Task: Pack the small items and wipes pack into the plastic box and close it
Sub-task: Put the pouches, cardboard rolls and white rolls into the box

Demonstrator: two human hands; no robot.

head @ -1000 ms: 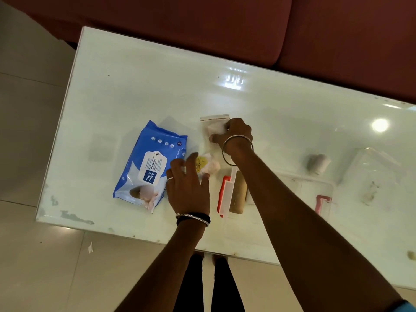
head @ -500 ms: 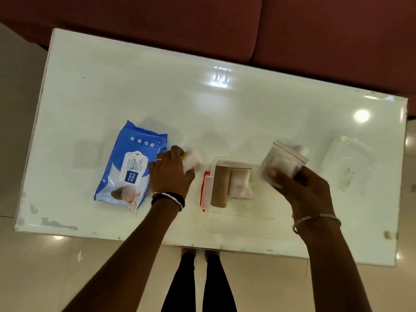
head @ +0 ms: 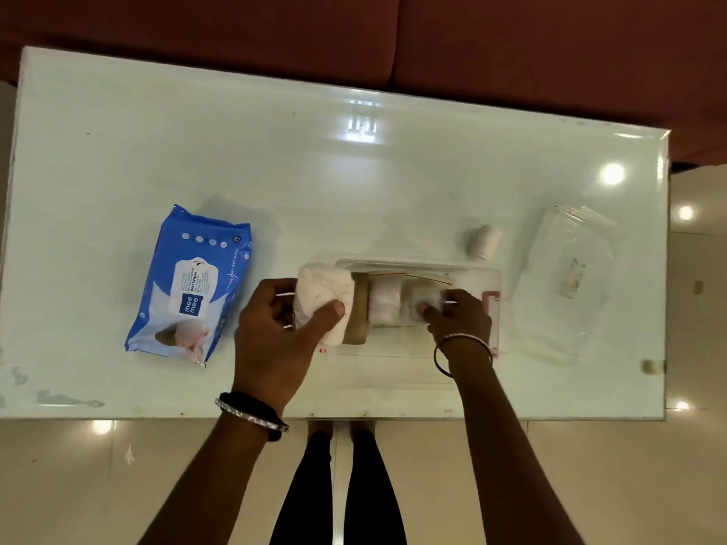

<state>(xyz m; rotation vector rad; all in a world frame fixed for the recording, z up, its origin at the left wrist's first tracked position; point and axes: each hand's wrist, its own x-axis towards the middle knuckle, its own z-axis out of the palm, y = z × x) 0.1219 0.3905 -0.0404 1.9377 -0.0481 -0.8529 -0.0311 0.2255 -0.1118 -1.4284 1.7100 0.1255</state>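
White table [head: 275, 171], wipes pack [head: 192, 285] beside left hand [head: 275, 332]

Wipes pack [head: 191, 284]: bright blue, white label panel, row of pale dots near the top edge, pinkish picture at the bottom. Table [head: 236, 159]: glossy pale white-green. Box [head: 468, 371]: clear, with a red-pink clasp [head: 491, 304]. Lid [head: 566, 285]: clear. Roll [head: 360, 308] in the box: tan-brown. Bundle [head: 324, 297]: white with faint pink. Small roll [head: 483, 241]: off-white. Sofa [head: 354, 33]: dark red. Floor [head: 78, 485]: beige tile. Bangle [head: 464, 354]: silver. Wristbands [head: 251, 413]: black and silver.
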